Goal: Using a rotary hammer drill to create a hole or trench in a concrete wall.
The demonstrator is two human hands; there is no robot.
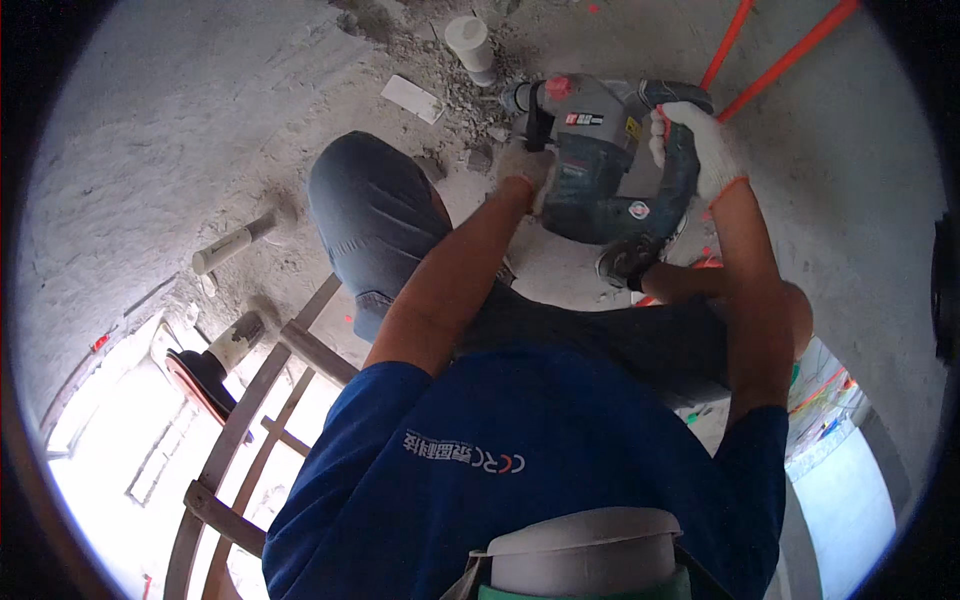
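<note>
Grey rounded piece up close, power hammer gripped in both hands beyond

Past the blue shirt, the hammer sits low over the concrete floor, just above a dark shoe, its nose pointing left toward rubble at the foot of an upright white pipe stub. Gloved right hand: fingers curled around the rear handle. Gloved left hand: closed on the front end by the black side handle, most fingers hidden. Whether the bit meets anything, or the trigger is pressed, I cannot tell. I judge the step in hand to be breaking up or drilling the ground there; the next move probably calls for a firm two-handed push that spares the pipe
</note>
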